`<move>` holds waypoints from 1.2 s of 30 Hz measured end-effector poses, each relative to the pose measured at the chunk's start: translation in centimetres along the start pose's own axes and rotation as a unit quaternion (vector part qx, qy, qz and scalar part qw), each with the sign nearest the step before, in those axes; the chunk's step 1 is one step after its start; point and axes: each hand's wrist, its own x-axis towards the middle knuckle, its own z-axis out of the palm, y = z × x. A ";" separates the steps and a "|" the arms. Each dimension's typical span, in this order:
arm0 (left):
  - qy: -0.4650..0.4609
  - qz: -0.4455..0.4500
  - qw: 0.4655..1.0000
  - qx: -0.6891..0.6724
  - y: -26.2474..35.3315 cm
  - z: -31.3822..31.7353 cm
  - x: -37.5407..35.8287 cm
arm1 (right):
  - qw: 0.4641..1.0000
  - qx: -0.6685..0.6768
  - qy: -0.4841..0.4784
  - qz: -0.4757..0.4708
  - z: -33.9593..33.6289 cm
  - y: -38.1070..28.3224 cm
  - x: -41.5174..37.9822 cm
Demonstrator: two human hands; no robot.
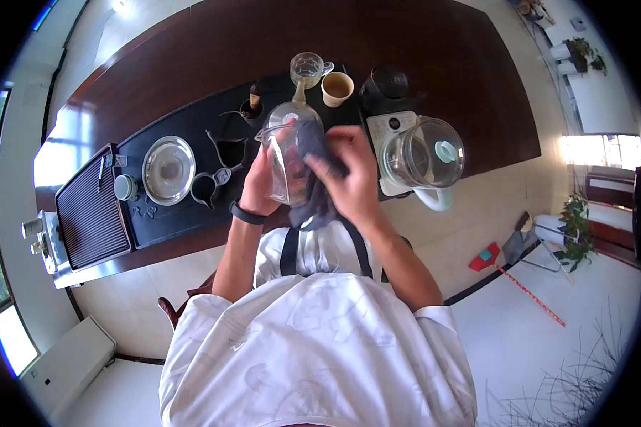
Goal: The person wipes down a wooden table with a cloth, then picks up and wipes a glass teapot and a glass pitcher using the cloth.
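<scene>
My left hand (259, 183) is closed around a clear glass pitcher (286, 171), tilted in front of my chest. A dark grey cloth (317, 196) lies against the pitcher's right side and hangs below it. My right hand (357, 174) grips the cloth and presses it to the glass; its fingers are slightly blurred. Just beyond the pitcher is a rounded, see-through vessel (300, 109), partly hidden by the pitcher and cloth. Farther back stand a glass mug (307, 69) and a paper cup (337, 88) of brownish liquid.
To the right, a glass kettle (425, 153) rests on a white base (392, 127) beside a dark round container (384, 87). Leftward are a round metal tray (169, 171), a small lidded jar (125, 187), dark tea tools (228, 151) and a slatted tea tray (95, 206).
</scene>
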 end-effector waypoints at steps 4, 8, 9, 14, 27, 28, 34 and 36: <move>-0.075 0.017 0.997 0.014 -0.1 2.2 0.6 | 0.963 0.200 0.044 0.175 0.4 3.2 0.2; -0.021 0.001 0.997 0.078 -1.2 0.7 1.1 | 0.882 0.350 0.087 0.304 0.9 3.4 -1.1; 0.018 0.002 0.994 0.108 -1.3 1.3 1.0 | 0.853 0.381 0.118 0.336 0.8 3.1 -1.2; 0.073 -0.004 0.973 0.217 -1.3 3.0 -0.1 | 0.888 0.314 0.159 0.295 0.5 4.0 -1.3; 0.052 0.049 0.975 0.212 -0.8 2.3 -0.5 | 0.976 -0.193 0.050 -0.083 0.4 0.9 -1.9; 0.058 0.078 0.966 0.238 -0.9 2.4 -0.5 | 0.974 -0.203 0.050 -0.091 0.4 0.8 -1.4; 0.037 0.171 0.926 0.334 0.2 2.0 -0.8 | 0.984 -0.177 0.016 -0.031 0.7 -0.7 -3.7; 0.029 0.197 0.907 0.371 -0.4 2.5 -1.0 | 0.985 -0.166 0.032 0.026 0.5 -0.4 -3.4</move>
